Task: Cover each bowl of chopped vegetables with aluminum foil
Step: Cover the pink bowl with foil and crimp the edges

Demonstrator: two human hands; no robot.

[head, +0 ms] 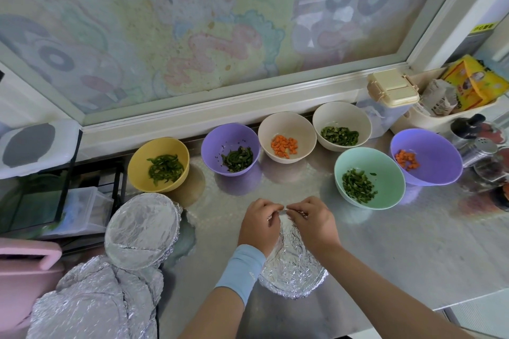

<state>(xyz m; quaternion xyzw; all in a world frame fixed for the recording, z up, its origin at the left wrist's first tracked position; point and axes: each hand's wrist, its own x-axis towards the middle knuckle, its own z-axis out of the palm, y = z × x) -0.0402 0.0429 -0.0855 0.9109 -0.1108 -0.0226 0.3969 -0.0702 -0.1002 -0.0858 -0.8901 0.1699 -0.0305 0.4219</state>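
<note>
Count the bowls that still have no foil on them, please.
6: yellow bowl, small purple bowl, carrot bowl and beige bowl along the back; green bowl and large purple bowl at right.

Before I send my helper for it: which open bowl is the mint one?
Start at the window ledge. On the steel counter below, right of centre, the mint-green bowl sits beside the large purple bowl; it alone is green, with chopped green vegetables inside.

Six open bowls (288,136) sit behind foil-covered bowl (294,270); more covered bowls (141,231) to its left.
</note>
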